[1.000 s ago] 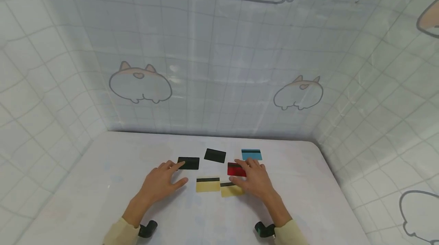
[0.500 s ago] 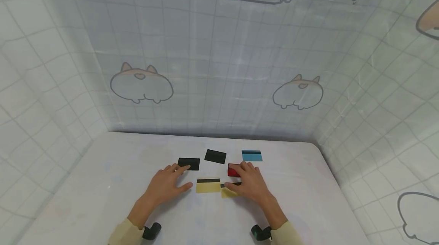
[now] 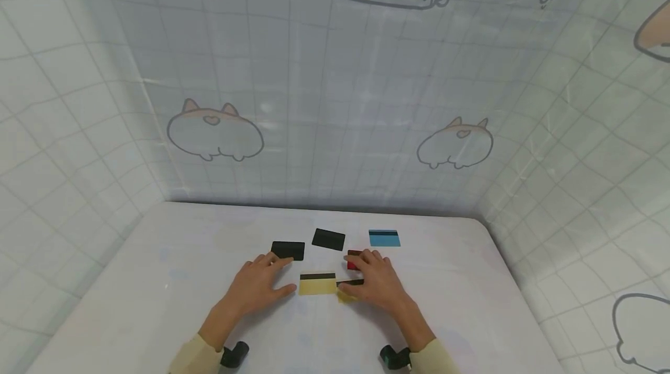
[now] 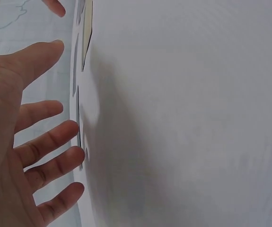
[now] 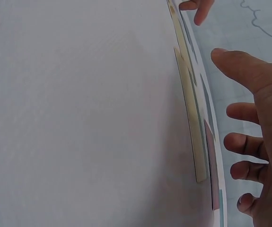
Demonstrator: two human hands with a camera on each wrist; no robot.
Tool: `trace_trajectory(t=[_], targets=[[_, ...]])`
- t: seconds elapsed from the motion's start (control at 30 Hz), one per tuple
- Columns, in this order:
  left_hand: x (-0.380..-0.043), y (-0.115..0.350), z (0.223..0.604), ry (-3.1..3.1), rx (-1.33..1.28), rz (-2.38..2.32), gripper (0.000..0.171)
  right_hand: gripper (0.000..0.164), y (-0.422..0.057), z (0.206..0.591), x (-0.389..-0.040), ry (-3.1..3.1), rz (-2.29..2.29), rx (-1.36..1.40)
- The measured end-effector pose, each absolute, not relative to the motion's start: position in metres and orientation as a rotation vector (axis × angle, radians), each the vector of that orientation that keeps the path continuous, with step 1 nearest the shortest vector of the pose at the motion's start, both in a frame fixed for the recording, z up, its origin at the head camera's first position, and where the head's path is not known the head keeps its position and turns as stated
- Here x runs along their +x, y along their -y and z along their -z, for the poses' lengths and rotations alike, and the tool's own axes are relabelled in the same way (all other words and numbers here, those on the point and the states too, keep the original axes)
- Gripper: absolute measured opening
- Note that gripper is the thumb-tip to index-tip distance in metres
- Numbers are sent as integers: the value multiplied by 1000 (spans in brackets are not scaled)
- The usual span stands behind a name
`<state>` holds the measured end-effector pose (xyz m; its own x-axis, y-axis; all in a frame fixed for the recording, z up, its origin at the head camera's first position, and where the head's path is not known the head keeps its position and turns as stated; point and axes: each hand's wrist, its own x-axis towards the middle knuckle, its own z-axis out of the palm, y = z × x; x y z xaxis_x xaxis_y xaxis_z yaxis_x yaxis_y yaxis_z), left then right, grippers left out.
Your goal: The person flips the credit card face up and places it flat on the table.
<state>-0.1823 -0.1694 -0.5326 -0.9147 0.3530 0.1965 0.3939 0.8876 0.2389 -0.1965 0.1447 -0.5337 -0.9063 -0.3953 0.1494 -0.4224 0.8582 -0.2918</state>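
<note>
The left hand [image 3: 256, 288] hangs above the white counter [image 3: 466, 287], fingers loosely spread and holding nothing, near a black rectangular card [image 3: 287, 249]. The right hand [image 3: 381, 282], likewise relaxed with nothing in its grip, partly covers a red rectangular card [image 3: 353, 263] and a yellow black-striped card [image 3: 345, 297] in the head view. Another yellow card [image 3: 317, 287] lies just beside the latter; an angled black card [image 3: 328, 239] and a blue black-striped card [image 3: 384, 240] lie farther back
</note>
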Motion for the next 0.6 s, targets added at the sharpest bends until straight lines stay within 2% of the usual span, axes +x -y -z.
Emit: trace_trajectory(t=[0.6], targets=[[-183, 161, 534, 2977, -590, 424, 61, 66, -133, 536, -197, 2967, -452, 708]])
